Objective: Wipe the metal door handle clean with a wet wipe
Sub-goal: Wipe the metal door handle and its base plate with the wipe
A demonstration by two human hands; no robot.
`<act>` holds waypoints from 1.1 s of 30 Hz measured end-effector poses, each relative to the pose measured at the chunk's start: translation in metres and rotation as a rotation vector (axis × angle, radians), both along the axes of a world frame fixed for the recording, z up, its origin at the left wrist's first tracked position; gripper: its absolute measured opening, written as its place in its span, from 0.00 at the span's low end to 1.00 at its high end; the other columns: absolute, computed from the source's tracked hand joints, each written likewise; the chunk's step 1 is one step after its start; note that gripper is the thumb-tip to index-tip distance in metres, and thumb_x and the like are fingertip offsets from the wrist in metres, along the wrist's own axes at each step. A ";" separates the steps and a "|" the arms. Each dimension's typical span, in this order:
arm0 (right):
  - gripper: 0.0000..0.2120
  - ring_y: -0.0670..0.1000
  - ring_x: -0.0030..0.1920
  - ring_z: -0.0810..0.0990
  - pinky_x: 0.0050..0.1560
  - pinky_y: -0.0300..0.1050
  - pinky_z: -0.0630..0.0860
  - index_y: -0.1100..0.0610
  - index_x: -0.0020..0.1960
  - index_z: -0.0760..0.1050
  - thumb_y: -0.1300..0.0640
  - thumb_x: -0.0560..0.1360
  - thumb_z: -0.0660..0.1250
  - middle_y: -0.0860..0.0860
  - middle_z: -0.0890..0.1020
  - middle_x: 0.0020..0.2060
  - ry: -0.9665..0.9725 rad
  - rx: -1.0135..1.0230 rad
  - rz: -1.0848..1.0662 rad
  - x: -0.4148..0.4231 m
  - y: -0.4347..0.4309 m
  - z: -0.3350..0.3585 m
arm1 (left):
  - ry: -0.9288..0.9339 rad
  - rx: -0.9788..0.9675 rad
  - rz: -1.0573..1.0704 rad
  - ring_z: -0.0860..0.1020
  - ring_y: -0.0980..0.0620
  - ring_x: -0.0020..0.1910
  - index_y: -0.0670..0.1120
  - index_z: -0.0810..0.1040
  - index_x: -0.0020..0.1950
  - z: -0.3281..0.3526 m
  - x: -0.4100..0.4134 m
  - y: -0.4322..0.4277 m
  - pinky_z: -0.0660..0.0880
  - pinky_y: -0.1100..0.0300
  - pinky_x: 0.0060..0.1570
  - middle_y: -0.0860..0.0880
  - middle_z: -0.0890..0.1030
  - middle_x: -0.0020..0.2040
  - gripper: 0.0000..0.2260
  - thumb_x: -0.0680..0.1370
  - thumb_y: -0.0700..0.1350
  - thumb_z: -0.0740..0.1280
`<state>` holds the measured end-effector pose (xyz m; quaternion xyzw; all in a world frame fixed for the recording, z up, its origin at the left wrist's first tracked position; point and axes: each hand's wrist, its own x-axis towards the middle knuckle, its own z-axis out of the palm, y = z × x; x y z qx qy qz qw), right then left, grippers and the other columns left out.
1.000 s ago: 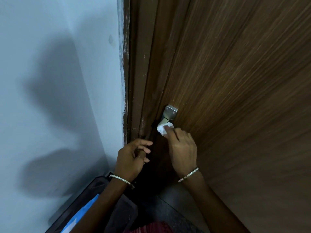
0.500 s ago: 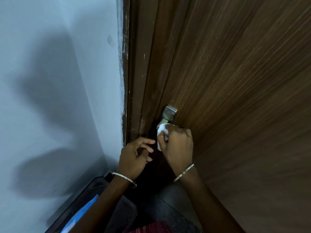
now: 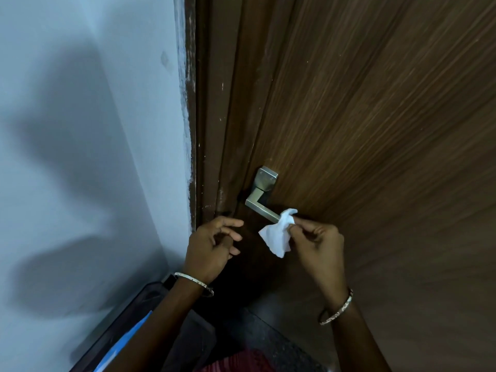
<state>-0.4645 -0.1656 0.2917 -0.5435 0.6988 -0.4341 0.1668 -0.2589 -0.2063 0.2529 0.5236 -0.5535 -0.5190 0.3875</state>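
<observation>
A silver metal door handle (image 3: 257, 204) with a square plate sits on the brown wooden door (image 3: 375, 130), its lever pointing down to the right. My right hand (image 3: 316, 242) pinches a white wet wipe (image 3: 277, 233) at the lever's free end, and the wipe hangs loose below it. My left hand (image 3: 212, 244) hovers with loosely curled fingers by the door edge, left of the handle, holding nothing.
A pale blue wall (image 3: 80, 157) stands on the left, meeting the dark door frame (image 3: 212, 116). A black bin with a blue item (image 3: 126, 334) sits at the lower left below my left arm. Dark floor shows at the bottom.
My right hand slid the wipe from the handle's neck along the lever to its free end, uncovering most of the lever. My left hand barely moved.
</observation>
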 end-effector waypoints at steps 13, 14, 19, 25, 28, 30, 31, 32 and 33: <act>0.16 0.61 0.53 0.86 0.56 0.55 0.81 0.68 0.59 0.76 0.74 0.76 0.56 0.67 0.84 0.53 -1.721 0.300 0.052 0.030 -0.027 -0.022 | 0.008 -0.066 0.078 0.84 0.50 0.32 0.55 0.78 0.60 0.007 -0.003 0.000 0.82 0.56 0.37 0.50 0.85 0.42 0.20 0.78 0.32 0.61; 0.17 0.60 0.52 0.86 0.55 0.54 0.81 0.68 0.59 0.76 0.73 0.74 0.58 0.66 0.85 0.53 -1.747 0.298 0.056 0.036 -0.031 -0.024 | 0.009 -0.078 0.085 0.84 0.51 0.31 0.55 0.78 0.59 0.008 -0.003 0.000 0.82 0.55 0.37 0.50 0.84 0.42 0.20 0.78 0.32 0.61; 0.13 0.55 0.42 0.88 0.44 0.52 0.85 0.68 0.53 0.78 0.73 0.80 0.55 0.63 0.87 0.44 -1.802 0.317 -0.005 0.061 -0.060 -0.034 | 0.004 -0.111 0.088 0.84 0.52 0.31 0.57 0.79 0.57 0.012 -0.002 0.001 0.82 0.53 0.38 0.52 0.84 0.41 0.19 0.77 0.33 0.63; 0.12 0.53 0.49 0.80 0.67 0.54 0.74 0.63 0.58 0.76 0.67 0.83 0.55 0.57 0.84 0.46 -1.834 0.302 -0.032 0.079 -0.087 -0.044 | -0.006 -0.102 0.085 0.84 0.51 0.32 0.56 0.79 0.57 0.010 0.000 0.001 0.83 0.49 0.40 0.51 0.85 0.41 0.18 0.76 0.35 0.63; 0.13 0.51 0.43 0.83 0.38 0.56 0.83 0.61 0.51 0.78 0.62 0.84 0.55 0.53 0.87 0.38 -1.868 0.344 -0.013 0.082 -0.090 -0.043 | -0.018 -0.112 0.086 0.84 0.52 0.32 0.55 0.79 0.57 0.010 0.000 0.001 0.83 0.47 0.42 0.51 0.85 0.43 0.17 0.76 0.36 0.63; 0.14 0.52 0.36 0.86 0.30 0.60 0.82 0.62 0.50 0.79 0.61 0.84 0.55 0.54 0.87 0.37 -1.907 0.356 0.003 0.083 -0.088 -0.045 | -0.019 -0.120 0.090 0.84 0.52 0.32 0.55 0.79 0.57 0.012 -0.001 0.000 0.83 0.47 0.41 0.52 0.85 0.42 0.16 0.74 0.39 0.63; 0.13 0.52 0.35 0.86 0.28 0.60 0.82 0.62 0.51 0.79 0.62 0.84 0.56 0.54 0.87 0.37 -1.916 0.350 0.011 0.084 -0.087 -0.046 | -0.015 -0.124 0.091 0.84 0.52 0.32 0.56 0.79 0.56 0.012 -0.001 0.000 0.83 0.46 0.41 0.52 0.85 0.41 0.16 0.73 0.40 0.63; 0.12 0.52 0.35 0.87 0.28 0.58 0.82 0.62 0.51 0.79 0.63 0.84 0.56 0.54 0.87 0.37 -1.912 0.340 0.029 0.084 -0.086 -0.046 | -0.014 -0.127 0.091 0.84 0.52 0.32 0.58 0.79 0.56 0.013 -0.002 -0.001 0.83 0.46 0.40 0.53 0.85 0.41 0.16 0.73 0.41 0.63; 0.10 0.53 0.39 0.87 0.28 0.58 0.82 0.63 0.51 0.78 0.65 0.82 0.58 0.55 0.87 0.38 -1.907 0.318 0.054 0.084 -0.084 -0.048 | -0.018 -0.128 0.088 0.84 0.52 0.33 0.59 0.79 0.56 0.014 -0.003 -0.001 0.83 0.46 0.40 0.54 0.85 0.41 0.17 0.73 0.42 0.62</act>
